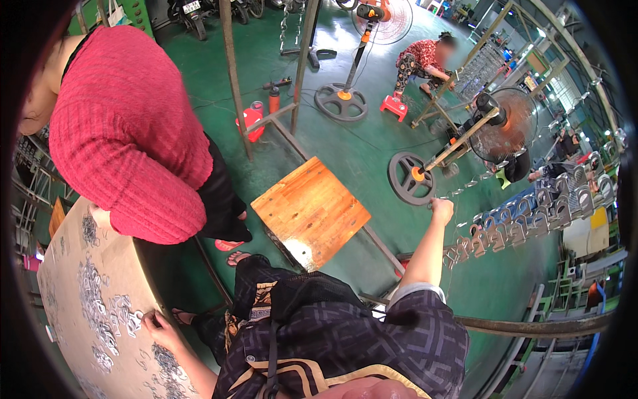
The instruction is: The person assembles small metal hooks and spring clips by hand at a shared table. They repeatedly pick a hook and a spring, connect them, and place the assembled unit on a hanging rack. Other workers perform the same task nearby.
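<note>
My left hand (161, 332) reaches over the table (133, 266) at the left, its fingers curled onto a small pale metal part (136, 320) at the edge of a loose pile of metal pieces (100, 312). Out to the right, my right hand (442, 212) is closed in a fist at the end of my stretched arm. What lies inside that fist is hidden. Just beyond it hangs a row of flat silver metal brackets with round holes (518, 229), with thin wire or chain near my fingers.
A wooden-topped stool (312, 209) stands in front of me. Close on the left, a person in a red knit top (126, 133) leans over the table. Standing fans (343, 100) and metal frame bars (299, 143) occupy the green floor. Another person (425, 63) sits farther off.
</note>
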Demonstrator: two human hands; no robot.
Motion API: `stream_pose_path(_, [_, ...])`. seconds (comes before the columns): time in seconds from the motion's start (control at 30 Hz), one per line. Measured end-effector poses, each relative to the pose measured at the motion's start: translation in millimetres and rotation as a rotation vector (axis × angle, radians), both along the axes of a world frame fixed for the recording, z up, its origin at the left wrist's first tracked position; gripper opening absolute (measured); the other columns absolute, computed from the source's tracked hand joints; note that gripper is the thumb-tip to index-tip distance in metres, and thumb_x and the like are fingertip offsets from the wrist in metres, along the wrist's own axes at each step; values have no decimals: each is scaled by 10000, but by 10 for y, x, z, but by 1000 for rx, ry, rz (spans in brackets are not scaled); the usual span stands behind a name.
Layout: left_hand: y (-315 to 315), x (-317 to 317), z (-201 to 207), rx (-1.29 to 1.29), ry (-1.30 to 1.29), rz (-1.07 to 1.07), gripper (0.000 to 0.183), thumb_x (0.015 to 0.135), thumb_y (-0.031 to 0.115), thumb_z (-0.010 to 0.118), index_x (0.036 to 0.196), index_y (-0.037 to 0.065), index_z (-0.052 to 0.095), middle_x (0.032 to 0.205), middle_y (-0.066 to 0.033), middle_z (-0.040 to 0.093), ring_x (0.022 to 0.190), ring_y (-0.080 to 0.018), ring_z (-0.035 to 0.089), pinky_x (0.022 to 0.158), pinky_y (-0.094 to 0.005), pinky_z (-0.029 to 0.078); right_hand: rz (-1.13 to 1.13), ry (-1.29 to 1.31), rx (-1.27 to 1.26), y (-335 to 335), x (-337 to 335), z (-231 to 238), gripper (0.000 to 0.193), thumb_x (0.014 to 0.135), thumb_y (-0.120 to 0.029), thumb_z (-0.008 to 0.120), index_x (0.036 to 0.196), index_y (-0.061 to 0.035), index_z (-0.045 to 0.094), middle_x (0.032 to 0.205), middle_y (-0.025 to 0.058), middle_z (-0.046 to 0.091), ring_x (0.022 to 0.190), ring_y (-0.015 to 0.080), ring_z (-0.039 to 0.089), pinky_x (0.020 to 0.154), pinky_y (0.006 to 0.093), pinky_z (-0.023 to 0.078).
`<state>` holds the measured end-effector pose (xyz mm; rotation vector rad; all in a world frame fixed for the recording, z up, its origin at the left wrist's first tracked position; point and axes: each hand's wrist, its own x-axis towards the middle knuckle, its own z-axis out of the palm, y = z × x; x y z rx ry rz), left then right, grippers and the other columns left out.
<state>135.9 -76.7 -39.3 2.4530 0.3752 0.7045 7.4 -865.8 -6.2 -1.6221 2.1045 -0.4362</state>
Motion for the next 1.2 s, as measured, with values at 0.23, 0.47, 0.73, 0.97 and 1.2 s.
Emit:
stream_pose_path(0.23, [25,0,-6,58,0,-10,126,897,98,584,936,-18,613,965,-158,572,857,-334,590,753,-426,487,-122,-22,-203,377,23,-88,284,744,-327,759,969,-154,760,1026,112,715,955,305,682,830,431,532])
stream_pose_path(0.47, [-70,45,63,29,39,15,125,894,83,584,947,-23,623,981,-155,581,863,-332,605,749,-418,498,246,-439,-166,1252,483,-867,229,779,-275,744,845,-56,759,822,135,725,783,209,685,747,360,522])
stream_pose_path(0.73, [-1316,-47,922,-277,6,-479,138,762,11,696,898,12,717,928,-134,670,908,-262,646,814,-357,513,1967,-706,591,3534,1758,248,139,842,-88,694,957,-37,751,806,61,667,768,138,614,718,280,489])
stream_pose_path(0.97, [-1187,-187,916,-471,-215,-380,190,767,18,750,955,15,718,948,-106,674,909,-214,640,803,-325,515,2508,-789,294,5199,2014,565,171,779,-81,719,931,-2,727,719,86,595,661,171,612,597,310,463])
stream_pose_path(1.2, [-571,-559,912,-537,-349,-158,65,823,-20,685,885,-10,670,959,-132,671,920,-218,628,825,-335,484,2863,-779,410,6160,1987,578,182,790,-138,699,937,-33,724,830,91,615,721,253,604,696,370,458])
